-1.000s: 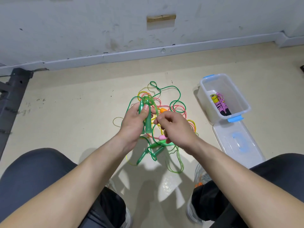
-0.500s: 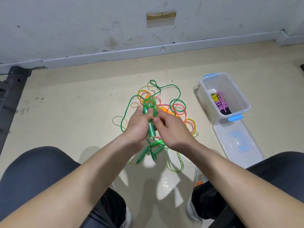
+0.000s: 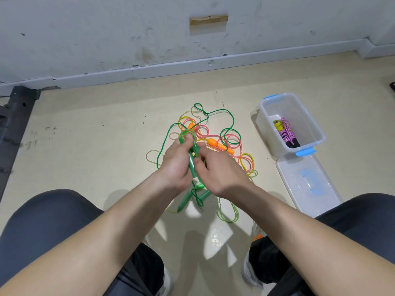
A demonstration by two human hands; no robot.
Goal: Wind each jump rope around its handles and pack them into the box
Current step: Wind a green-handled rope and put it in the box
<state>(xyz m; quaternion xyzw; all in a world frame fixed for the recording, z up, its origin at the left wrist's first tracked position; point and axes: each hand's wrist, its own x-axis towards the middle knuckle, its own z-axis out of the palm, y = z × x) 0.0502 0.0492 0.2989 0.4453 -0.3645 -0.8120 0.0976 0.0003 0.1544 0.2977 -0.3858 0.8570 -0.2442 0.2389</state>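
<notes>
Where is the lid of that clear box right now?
In the head view, the lid lies flat on the floor at the right, between the open box and the person's right knee.

The rope tangle (image 3: 215, 143) lies beyond and beneath the grip on the held handles (image 3: 192, 162), while the box (image 3: 264, 120), a wound rope (image 3: 287, 133) inside, sits well right, its lid (image 3: 295, 178) just nearer.

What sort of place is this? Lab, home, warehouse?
Probably a bare utility or workshop-type room, indoors. The painted wall is scuffed and stained above a grey baseboard, the plain beige floor serves as the work surface, and a dark metal frame stands at the left edge.
</notes>
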